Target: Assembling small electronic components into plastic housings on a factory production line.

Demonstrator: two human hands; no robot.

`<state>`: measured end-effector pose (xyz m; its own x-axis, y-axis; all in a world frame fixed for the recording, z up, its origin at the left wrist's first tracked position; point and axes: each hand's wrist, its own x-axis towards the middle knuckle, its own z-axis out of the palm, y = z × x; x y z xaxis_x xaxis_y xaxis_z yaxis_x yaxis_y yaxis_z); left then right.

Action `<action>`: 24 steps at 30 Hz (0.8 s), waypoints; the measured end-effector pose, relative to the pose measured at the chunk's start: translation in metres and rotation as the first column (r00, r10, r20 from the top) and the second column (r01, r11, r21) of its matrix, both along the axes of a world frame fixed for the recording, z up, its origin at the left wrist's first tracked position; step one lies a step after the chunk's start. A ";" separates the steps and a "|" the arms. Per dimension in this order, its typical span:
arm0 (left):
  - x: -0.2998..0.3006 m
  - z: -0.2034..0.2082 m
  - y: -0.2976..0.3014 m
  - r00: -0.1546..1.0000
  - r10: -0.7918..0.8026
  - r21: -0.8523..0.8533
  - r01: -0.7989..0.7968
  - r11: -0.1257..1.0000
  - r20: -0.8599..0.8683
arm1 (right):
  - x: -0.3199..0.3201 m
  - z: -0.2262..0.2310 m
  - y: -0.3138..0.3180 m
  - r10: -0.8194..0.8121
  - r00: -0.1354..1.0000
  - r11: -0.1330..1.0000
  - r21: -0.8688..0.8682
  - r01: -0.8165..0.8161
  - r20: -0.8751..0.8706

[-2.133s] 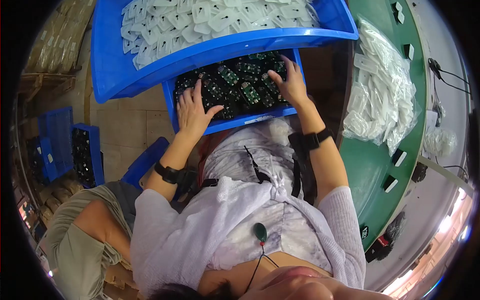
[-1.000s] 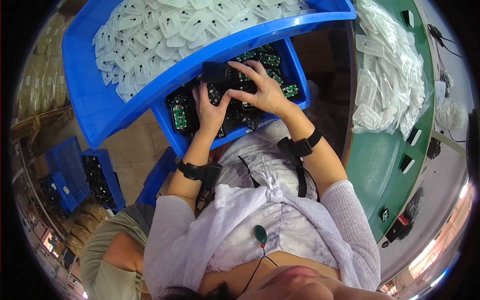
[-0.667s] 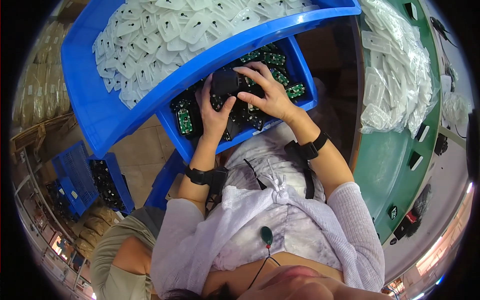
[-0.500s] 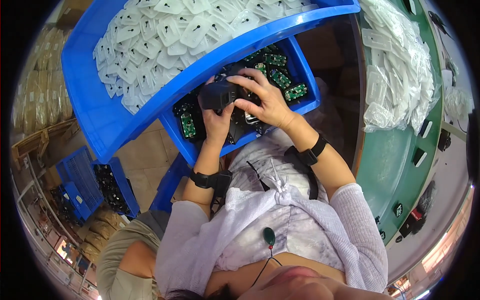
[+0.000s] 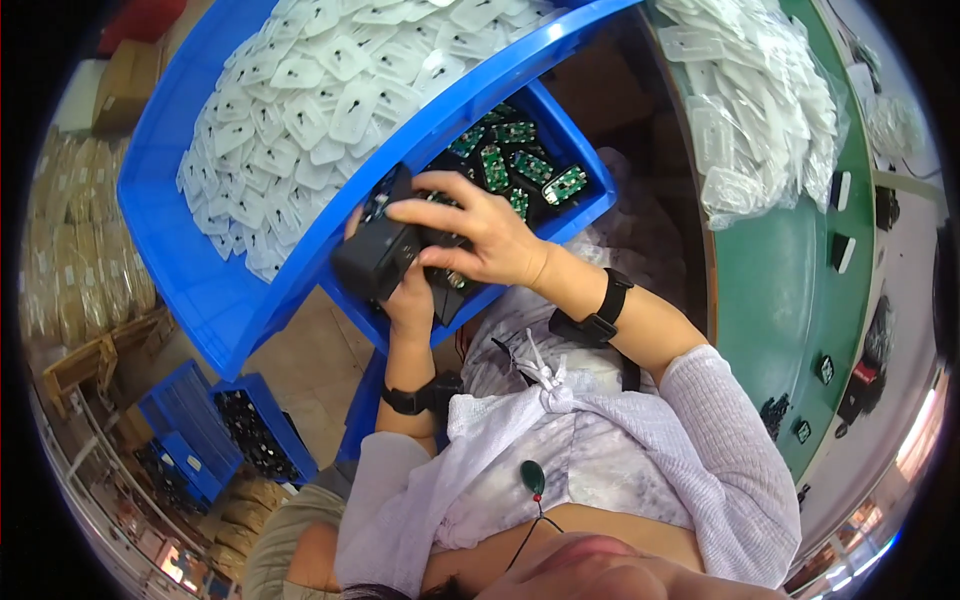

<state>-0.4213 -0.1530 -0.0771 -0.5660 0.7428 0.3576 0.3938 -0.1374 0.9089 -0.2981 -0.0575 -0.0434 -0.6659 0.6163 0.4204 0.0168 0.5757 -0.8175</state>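
Observation:
A small blue bin [image 5: 590,205] on my lap holds several green circuit boards [image 5: 515,160] and black parts. My left hand [image 5: 408,295] grips a black box-shaped part [image 5: 378,255] from below, lifted just above the bin's near edge. My right hand [image 5: 480,235] lies over the top of the same black part, fingers spread across it. Both wrists wear black bands. Behind the small bin, a large blue bin [image 5: 190,240] is piled with white flat plastic pieces [image 5: 320,90].
A green work surface [image 5: 790,290] runs along the right, with a clear bag of white pieces [image 5: 750,110] and small black and white parts on it. More blue bins of black parts [image 5: 235,425] stand on the floor at lower left. Another person's shoulder [image 5: 285,540] shows at the bottom.
Both hands came together from spread positions in the small bin and lifted a black part out toward me. The view has tilted, so the bins sit more to the left.

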 end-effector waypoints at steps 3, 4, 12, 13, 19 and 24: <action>0.006 0.016 -0.001 0.999 0.049 -0.018 -0.049 0.999 0.018 | 0.007 0.019 -0.003 0.003 1.000 1.000 0.017 -0.004 0.021; 0.011 0.025 0.000 0.998 0.051 -0.018 -0.050 0.999 0.022 | 0.011 0.024 -0.004 -0.010 1.000 0.999 0.035 0.011 -0.020; 0.089 0.092 0.037 0.954 -0.271 0.092 0.261 0.961 0.128 | 0.093 0.067 -0.008 -0.218 0.961 0.968 0.088 0.235 -0.171; 0.102 0.099 0.043 0.935 -0.328 0.113 0.314 0.943 0.135 | 0.110 0.071 -0.008 -0.284 0.942 0.946 0.106 0.306 -0.179; 0.226 0.109 0.092 0.517 -0.854 0.280 0.812 0.513 0.064 | 0.251 0.103 -0.049 -0.724 0.672 0.645 0.191 0.740 -0.158; 0.341 0.103 0.113 0.270 -0.962 0.237 0.937 0.258 -0.022 | 0.347 0.107 -0.074 -0.883 0.419 0.374 0.221 0.901 -0.214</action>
<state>-0.0805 -0.0399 0.0258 0.4634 0.7059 0.5357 -0.2240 -0.4916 0.8415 0.0490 -0.1319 0.0638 0.2279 0.6984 0.6784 0.6197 0.4334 -0.6543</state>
